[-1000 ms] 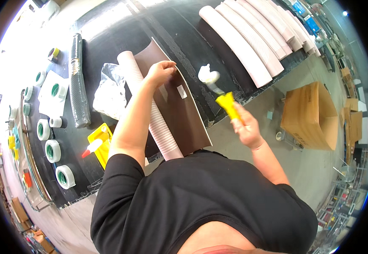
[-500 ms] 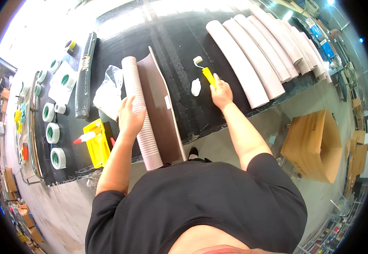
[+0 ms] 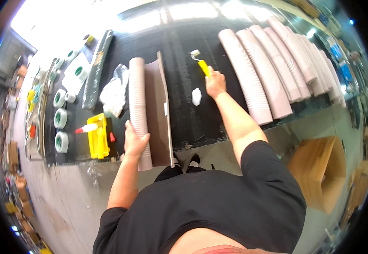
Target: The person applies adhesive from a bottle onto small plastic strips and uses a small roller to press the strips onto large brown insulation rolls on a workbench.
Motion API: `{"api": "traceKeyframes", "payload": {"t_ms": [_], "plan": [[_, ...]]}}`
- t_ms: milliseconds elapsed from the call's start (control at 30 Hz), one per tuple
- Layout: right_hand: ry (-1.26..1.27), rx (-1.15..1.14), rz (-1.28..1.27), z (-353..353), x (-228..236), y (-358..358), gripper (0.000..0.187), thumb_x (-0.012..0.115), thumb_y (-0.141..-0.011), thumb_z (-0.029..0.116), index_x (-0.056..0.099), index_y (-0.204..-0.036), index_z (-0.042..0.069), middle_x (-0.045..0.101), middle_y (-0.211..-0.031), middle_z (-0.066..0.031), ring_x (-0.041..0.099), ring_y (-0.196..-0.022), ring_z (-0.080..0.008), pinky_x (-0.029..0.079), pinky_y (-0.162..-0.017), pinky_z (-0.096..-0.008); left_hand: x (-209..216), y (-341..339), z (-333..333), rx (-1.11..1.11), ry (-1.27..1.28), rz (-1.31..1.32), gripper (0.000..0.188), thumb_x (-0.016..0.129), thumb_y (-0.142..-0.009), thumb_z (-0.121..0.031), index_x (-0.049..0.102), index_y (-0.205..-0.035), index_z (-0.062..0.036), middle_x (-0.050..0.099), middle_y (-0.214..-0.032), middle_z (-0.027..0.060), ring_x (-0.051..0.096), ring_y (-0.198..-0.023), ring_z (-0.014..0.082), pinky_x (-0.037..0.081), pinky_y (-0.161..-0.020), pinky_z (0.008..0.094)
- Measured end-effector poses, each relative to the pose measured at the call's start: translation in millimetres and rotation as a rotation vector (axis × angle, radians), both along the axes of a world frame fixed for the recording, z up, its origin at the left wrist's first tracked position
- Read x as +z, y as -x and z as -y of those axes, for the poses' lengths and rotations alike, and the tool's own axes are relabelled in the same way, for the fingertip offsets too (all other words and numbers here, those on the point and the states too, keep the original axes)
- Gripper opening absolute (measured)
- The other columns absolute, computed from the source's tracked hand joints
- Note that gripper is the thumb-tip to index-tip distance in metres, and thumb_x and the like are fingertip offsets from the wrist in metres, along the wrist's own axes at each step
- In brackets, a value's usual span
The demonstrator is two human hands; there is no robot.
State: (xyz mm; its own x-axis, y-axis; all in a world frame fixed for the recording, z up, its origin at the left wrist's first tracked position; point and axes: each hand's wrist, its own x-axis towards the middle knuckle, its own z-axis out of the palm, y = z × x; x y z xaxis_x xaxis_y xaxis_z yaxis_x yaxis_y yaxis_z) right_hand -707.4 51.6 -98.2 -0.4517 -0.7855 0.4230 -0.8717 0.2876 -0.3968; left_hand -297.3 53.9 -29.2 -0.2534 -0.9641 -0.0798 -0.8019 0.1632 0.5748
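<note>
My left hand (image 3: pixel 135 142) is wrapped round the near end of a pale pink ribbed roll (image 3: pixel 137 93), thumb on its right side. Joined to or lying against the roll's right side is a brown curved sheet (image 3: pixel 157 110) with a pale raised edge and a small white label. Out to the right, my right hand (image 3: pixel 216 83) grips the yellow handle of a small paint roller (image 3: pixel 203 67). The roller's pale head points away from me, just above or on the black table. A small white bottle (image 3: pixel 196 97) lies left of my right wrist.
Several pink rolls (image 3: pixel 251 80) lie side by side at the right. To the left are a plastic bag (image 3: pixel 113 97), a yellow tray (image 3: pixel 98 137) with a red-tipped bottle, several tape rolls (image 3: pixel 60 118) and a dark wrapped roll (image 3: pixel 97 70). A cardboard box (image 3: pixel 315 169) stands below the table's right edge.
My left hand has moved nearer me along the ribbed roll, which now lies straighter in view. My right hand still holds the paint roller. The whole view has shifted slightly.
</note>
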Motion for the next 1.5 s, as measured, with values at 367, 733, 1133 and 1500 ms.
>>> {"api": "traceKeyframes", "payload": {"t_ms": [367,733,1133,1500], "plan": [[0.096,0.117,-0.189,-38,-25,7,0.034,0.069,-0.08,0.011,0.073,-0.113,0.019,0.059,-0.112,-0.0145,0.057,-0.102,-0.0352,0.046,-0.091,-0.0449,6,22,28,0.062,-0.056,0.237,0.099,0.075,-0.08,-0.031,0.015,-0.153,-0.0007,0.046,-0.133,0.0265,0.055,-0.119,0.0402,0.049,-0.097,0.0464],[0.005,0.01,-0.075,-66,-5,-24,0.037,0.069,-0.077,0.013,0.072,-0.114,0.015,0.057,-0.12,-0.016,0.052,-0.114,-0.0361,0.042,-0.102,-0.0446,20,23,89,0.018,0.003,0.287,0.089,0.069,-0.082,-0.028,0.022,-0.152,-0.0008,0.046,-0.134,0.0261,0.056,-0.119,0.0394,0.048,-0.099,0.0446],[-0.102,-0.037,-0.02,-61,22,-43,0.036,0.066,-0.075,0.012,0.072,-0.111,0.011,0.059,-0.116,-0.0173,0.054,-0.109,-0.0374,0.043,-0.099,-0.0458,18,124,274,0.094,-0.033,0.268,0.084,0.063,-0.083,-0.019,0.02,-0.153,-0.0001,0.047,-0.138,0.0282,0.055,-0.125,0.0379,0.047,-0.104,0.0408],[-0.157,-0.047,0.026,-57,30,-34,0.037,0.062,-0.08,0.003,0.068,-0.117,0.006,0.06,-0.115,-0.0173,0.056,-0.105,-0.0348,0.044,-0.096,-0.0432,42,154,314,-0.045,-0.027,0.468,0.088,0.068,-0.087,-0.039,0.023,-0.153,-0.0025,0.035,-0.153,0.0161,0.031,-0.141,0.0347,0.038,-0.109,0.0504]]}}
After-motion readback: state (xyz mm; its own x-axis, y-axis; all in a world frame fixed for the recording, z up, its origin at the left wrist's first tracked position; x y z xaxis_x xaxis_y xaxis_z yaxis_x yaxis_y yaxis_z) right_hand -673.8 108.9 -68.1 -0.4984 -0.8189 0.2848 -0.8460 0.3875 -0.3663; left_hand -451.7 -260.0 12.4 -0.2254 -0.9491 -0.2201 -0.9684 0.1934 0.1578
